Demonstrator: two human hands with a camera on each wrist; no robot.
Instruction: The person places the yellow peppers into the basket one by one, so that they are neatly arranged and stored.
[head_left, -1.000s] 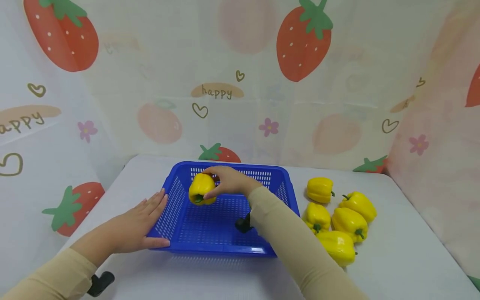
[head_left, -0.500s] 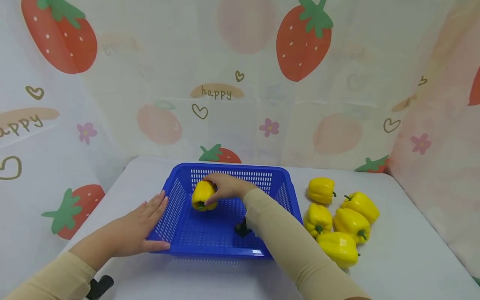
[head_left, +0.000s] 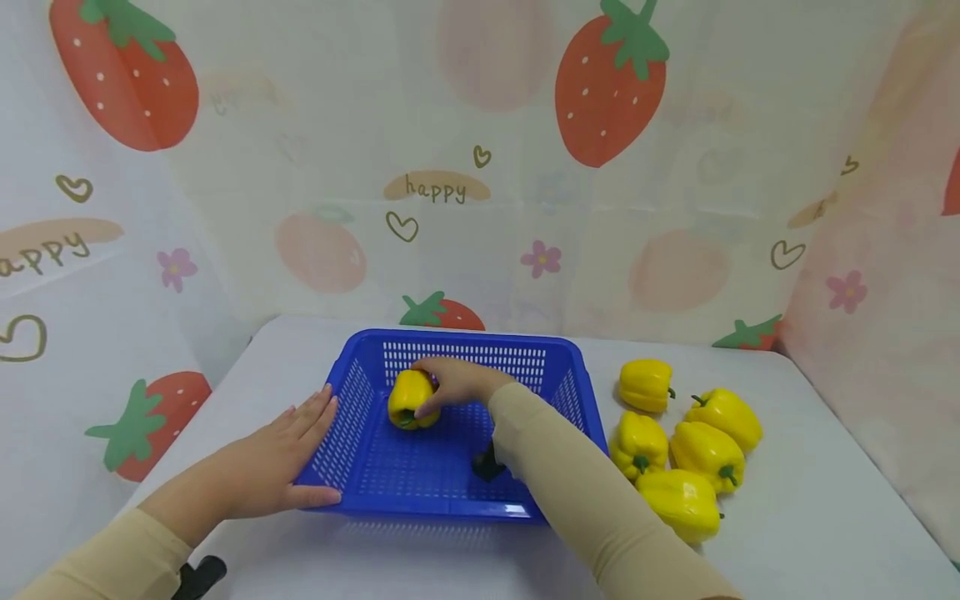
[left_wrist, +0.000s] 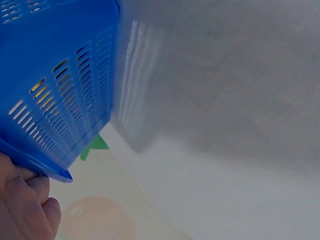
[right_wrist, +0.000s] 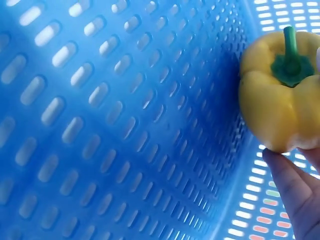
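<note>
Right hand (head_left: pixel 457 382) inside the basket (head_left: pixel 577 392), fingers curled round a yellow pepper (head_left: pixel 411 398) low near the basket's far left corner. Left hand (head_left: pixel 273 462) flat and spread against the basket's outer left wall, thumb along its near rim. Five more peppers (head_left: pixel 686 450) clustered on the table (head_left: pixel 810 517) just right of the basket.
</note>
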